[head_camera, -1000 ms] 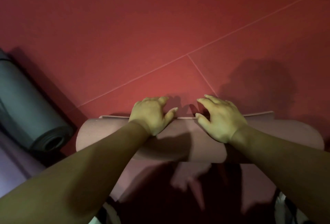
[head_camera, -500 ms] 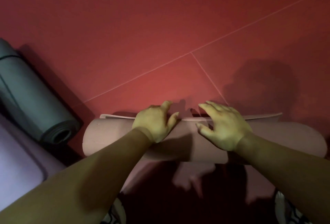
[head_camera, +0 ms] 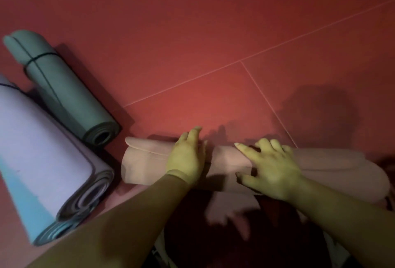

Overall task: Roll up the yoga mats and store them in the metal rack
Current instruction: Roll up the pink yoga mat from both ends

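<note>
**Loose edge may spring open**

The left hand (head_camera: 188,161) and right hand (head_camera: 274,170) press flat, fingers uncurled, on the pink mat (head_camera: 145,166) rolled beneath them on the floor (head_camera: 192,32). Its free edge lies unsecured beside the left hand; easing pressure could let it unroll or telescope.

A yoga or exercise studio — red padded floor (head_camera: 192,32), rolled mats (head_camera: 64,92) alongside.

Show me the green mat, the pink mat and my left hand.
green mat (head_camera: 68,96): head view, roll's side.
pink mat (head_camera: 145,161): head view, left end.
left hand (head_camera: 186,158): head view, its back.
</note>
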The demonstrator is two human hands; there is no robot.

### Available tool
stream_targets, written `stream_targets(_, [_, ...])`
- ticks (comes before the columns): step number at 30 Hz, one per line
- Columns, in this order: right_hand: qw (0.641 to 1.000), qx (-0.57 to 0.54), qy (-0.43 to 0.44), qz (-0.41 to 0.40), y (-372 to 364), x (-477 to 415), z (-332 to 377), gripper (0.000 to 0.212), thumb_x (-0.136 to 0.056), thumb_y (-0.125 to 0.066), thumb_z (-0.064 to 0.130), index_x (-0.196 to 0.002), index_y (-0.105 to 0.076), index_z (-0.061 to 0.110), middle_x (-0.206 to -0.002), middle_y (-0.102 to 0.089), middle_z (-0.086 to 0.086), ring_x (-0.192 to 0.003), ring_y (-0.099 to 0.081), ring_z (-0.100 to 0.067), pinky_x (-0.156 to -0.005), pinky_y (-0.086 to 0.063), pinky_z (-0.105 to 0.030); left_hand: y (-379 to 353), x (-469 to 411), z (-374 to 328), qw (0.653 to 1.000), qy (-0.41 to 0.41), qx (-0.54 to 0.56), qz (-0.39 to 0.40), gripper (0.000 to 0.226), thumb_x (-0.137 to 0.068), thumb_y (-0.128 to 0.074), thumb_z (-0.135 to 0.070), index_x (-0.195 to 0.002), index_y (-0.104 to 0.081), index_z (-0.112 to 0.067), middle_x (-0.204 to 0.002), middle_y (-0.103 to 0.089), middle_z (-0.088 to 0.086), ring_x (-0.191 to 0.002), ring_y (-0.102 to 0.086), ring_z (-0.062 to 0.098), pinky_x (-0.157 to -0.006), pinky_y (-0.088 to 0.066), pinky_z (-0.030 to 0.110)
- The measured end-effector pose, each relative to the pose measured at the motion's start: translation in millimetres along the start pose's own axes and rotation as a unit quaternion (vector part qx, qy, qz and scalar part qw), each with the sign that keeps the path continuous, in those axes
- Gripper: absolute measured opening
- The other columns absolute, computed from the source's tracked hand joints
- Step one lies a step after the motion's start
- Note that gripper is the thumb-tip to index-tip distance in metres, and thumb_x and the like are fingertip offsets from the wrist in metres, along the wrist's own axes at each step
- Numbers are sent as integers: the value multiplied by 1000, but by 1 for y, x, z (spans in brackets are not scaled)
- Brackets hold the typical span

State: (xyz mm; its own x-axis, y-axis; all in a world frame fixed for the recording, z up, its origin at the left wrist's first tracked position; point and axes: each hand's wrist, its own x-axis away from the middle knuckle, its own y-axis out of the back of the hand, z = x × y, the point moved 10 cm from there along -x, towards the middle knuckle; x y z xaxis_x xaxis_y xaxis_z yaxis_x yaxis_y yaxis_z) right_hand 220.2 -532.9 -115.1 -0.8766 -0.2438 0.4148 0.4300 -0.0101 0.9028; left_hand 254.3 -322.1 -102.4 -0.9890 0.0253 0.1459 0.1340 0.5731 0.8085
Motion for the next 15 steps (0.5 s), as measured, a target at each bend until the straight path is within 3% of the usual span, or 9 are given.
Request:
stream_targets(2, [1000, -14, 11, 16, 2, -2, 15, 88, -76, -27, 85, -156, -11, 52, -134, -41, 5, -124, -39, -22, -100, -32, -42, 12, 4, 17, 998, 55, -42, -3, 49, -93, -63, -31, -140, -54, -20, -125, -59, 14, -115, -55, 40, -98, -45, 44])
stream_targets(5, [999, -23, 35, 34, 2, -10, 47, 84, -81, -24, 83, -156, -3, 51, -152, -34, 5, -134, -34, -23, -105, -30, -44, 42, 21, 59, 971, 179, -158, -14, 83, -78, -58, -79, -145, -42, -34, -140, -42, 11, -131, -38, 37, -110, -31, 46])
stream_targets(7, [998, -19, 40, 35, 2, -21, 69, 81, -82, -18, 82, -156, -3, 51, -157, -34, 6, -137, -34, -23, -107, -30, -44, 56, 29, 86, 954, 236, -186, 9, 101, -66, -46, -97, -149, -31, -42, -157, -24, 13, -145, -20, 39, -118, -17, 52])
stream_targets(10, [999, -25, 20, 29, -1, -36, 91, 74, -88, -18, 78, -156, -8, 50, -152, -39, 4, -138, -36, -23, -109, -31, -45, 74, 35, 120, 949, 287, -130, 5, 92, -72, -45, -93, -148, -34, -43, -162, -16, 16, -147, -16, 43, -119, -17, 54])
stream_targets(13, [1000, -18, 0, 19, -3, -44, 96, 78, -83, -12, 77, -156, -11, 51, -145, -43, 3, -136, -40, -22, -108, -32, -42, 72, 39, 143, 952, 307, -13, -2, 90, -78, -53, -83, -153, -32, -38, -155, -30, 18, -141, -32, 42, -116, -31, 49])
stream_targets(15, [999, -26, 4, 24, -4, -48, 97, 73, -87, -20, 75, -156, -9, 51, -147, -42, 4, -137, -42, -21, -109, -32, -41, 69, 37, 146, 950, 309, 35, -12, 92, -80, -59, -78, -156, -28, -37, -149, -39, 16, -138, -39, 39, -114, -34, 45])
